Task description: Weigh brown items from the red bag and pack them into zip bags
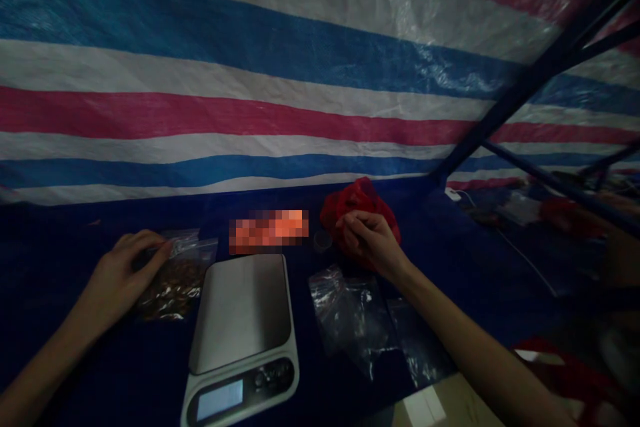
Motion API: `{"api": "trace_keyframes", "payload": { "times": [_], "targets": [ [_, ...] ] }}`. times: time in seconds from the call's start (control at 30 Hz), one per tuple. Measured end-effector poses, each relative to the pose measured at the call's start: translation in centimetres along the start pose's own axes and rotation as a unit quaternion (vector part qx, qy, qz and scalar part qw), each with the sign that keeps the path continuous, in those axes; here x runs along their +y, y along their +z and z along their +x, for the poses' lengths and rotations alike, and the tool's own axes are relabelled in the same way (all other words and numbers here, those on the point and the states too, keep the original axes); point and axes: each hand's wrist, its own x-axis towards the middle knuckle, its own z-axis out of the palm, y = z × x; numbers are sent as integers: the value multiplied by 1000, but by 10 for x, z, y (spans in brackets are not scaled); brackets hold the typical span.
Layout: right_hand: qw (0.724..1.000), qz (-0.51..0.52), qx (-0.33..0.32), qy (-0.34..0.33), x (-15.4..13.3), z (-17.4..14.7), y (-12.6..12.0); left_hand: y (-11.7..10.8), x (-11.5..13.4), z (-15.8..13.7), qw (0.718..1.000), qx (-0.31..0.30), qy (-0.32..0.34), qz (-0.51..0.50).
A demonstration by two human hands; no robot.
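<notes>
My left hand (pixel 123 273) is closed, with thumb and fingers pinching the top edge of a clear zip bag (pixel 177 283). Small brown pieces fill the lower part of that bag, which lies left of a kitchen scale (pixel 243 310). The scale's metal plate is bare, and its display (pixel 220 400) is lit. Over a red plastic bag (pixel 357 197), my right hand (pixel 370 237) has its fingertips pressed together. Whether they grip the red plastic or something small is hidden. Flat clear zip bags (pixel 355 313) lie below this hand.
Behind the scale is a pixelated orange-red item (pixel 270 230), and a small round clear lid or cup (pixel 323 240) sits beside the red bag. A striped tarp (pixel 225 107) hangs behind the blue surface. Blue metal bars (pixel 500 107) slant across the right, near a white cable (pixel 527 260).
</notes>
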Motion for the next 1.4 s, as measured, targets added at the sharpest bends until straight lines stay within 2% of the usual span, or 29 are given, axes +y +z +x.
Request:
{"api": "trace_keyframes", "payload": {
  "times": [0.07, 0.13, 0.23, 0.27, 0.3, 0.37, 0.4, 0.47, 0.53, 0.6, 0.83, 0.97, 1.1, 1.4],
  "targets": [
    [1000, 17, -8, 12, 2, 1, 1, 0, 5, 1, 1000, 11, 4, -6],
    [999, 20, -19, 20, 2, 0, -1, -3, 13, 2, 999, 51, 8, -11],
    [999, 4, -43, 13, 0, -4, 0, -4, 38, 0, 992, 123, 14, -17],
    [999, -4, -53, 6, -2, -5, 2, -2, 51, -2, 991, 131, 12, -25],
    [998, -13, -63, -1, -3, -7, 6, 2, 66, -3, 992, 111, 11, -52],
    [996, -32, -79, -12, -8, -9, 18, 13, 99, -7, 991, 5, 0, -130],
    [995, -42, -84, -15, -11, -11, 25, 20, 116, -8, 984, -45, -8, -172],
    [993, -57, -100, -14, -17, -14, 42, 35, 148, -8, 964, -106, -6, -243],
    [991, -58, -119, -10, -22, -18, 57, 48, 171, -7, 946, -143, 6, -292],
    [991, -47, -125, -11, -25, -22, 69, 57, 185, -7, 937, -145, -7, -319],
    [994, -10, -105, -7, -16, -30, 81, 60, 192, -14, 922, -136, -35, -360],
    [987, 67, -142, 40, -6, -32, 83, 62, 193, -18, 924, -120, -25, -363],
    [967, 137, -196, 86, -3, -37, 82, 64, 194, -20, 911, -140, -20, -387],
    [958, 175, -216, 70, -1, -39, 73, 72, 200, -14, 865, -197, -37, -459]
  ]
}}
